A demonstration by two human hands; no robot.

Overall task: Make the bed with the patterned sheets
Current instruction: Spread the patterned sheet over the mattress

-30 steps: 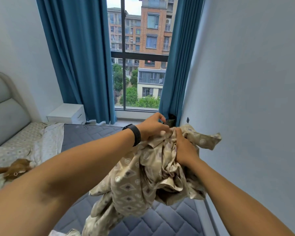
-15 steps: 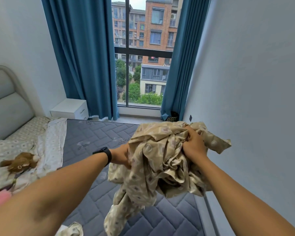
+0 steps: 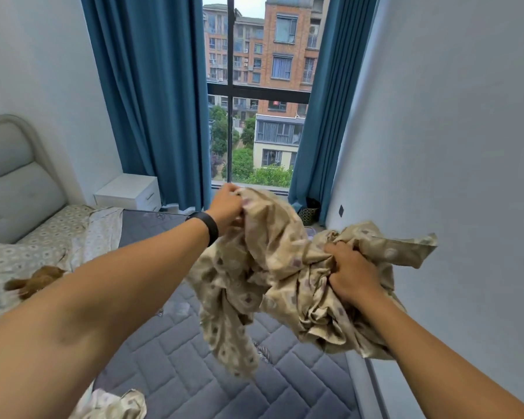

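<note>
Your right hand [image 3: 353, 272] is clenched on a thick wad of the patterned sheet [image 3: 273, 267], fingers curled deep into the folds, holding the bulk of it up over the right side of the bed. Your left hand [image 3: 226, 207] is raised higher and further out, pinching a fold at the top of the bundle, with a black wristband [image 3: 206, 226] just behind it. Between the two hands the cloth hangs in a crumpled mass, and one long tail droops toward the bare quilted mattress [image 3: 194, 367] without clearly touching it.

The sheet is entirely in the air, still bunched — none of it is spread yet. This looks like the untangling step: you are hunting for an edge or a corner so the sheet can be opened out. Most of the mattress lies uncovered; pale patterned bedding [image 3: 43, 237] lies heaped near the grey headboard [image 3: 9, 182], with a brown stuffed toy [image 3: 35, 281] on it. Another scrap of patterned fabric [image 3: 112, 403] sits at the near edge.

For the next move, you likely need to loosen the right-hand clench and work along the fold your left hand pinches until a hem appears — then draw the hands apart. The wall on your right stands close, so open the cloth toward the left, over the mattress.
</note>
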